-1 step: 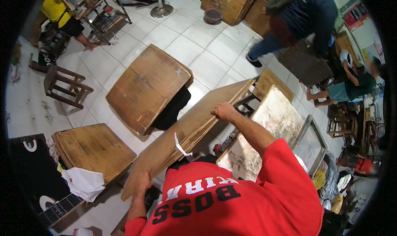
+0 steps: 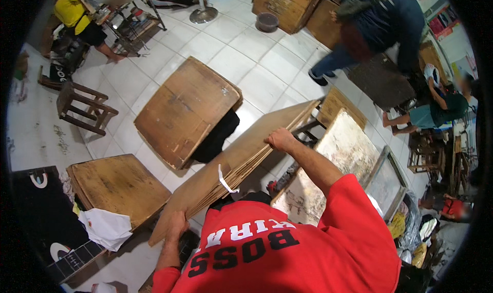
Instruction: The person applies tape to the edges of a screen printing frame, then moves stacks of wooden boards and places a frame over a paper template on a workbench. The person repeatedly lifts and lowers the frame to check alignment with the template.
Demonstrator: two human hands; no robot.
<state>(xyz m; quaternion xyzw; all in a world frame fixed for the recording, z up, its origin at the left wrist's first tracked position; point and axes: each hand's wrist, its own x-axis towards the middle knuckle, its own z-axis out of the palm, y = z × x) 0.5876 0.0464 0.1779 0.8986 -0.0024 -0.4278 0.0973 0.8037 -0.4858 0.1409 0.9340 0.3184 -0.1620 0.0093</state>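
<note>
A tilted stack of thin brown boards (image 2: 241, 144) stands on edge in front of me, running from lower left to upper right. My left hand (image 2: 177, 223) is closed on its near lower end. Farther up, my right hand (image 2: 281, 139) grips the top edge near the far end. A white strip (image 2: 222, 177) hangs over the edges of the boards between my hands. Beyond them, a second pile of boards (image 2: 190, 108) rests with black cloth (image 2: 218, 134) showing under its right side.
To the left, a worn board stack (image 2: 120, 185) has a white cloth (image 2: 108, 229) at its corner. A wooden stool (image 2: 84, 108) stands by the wall. A paint-stained panel (image 2: 341, 149) and a frame (image 2: 385, 177) lie right. A person in dark blue (image 2: 380, 28) stands far right.
Everything appears slightly farther right in the picture. The person in dark blue has shifted a little. Both my hands keep the same hold on the boards.
</note>
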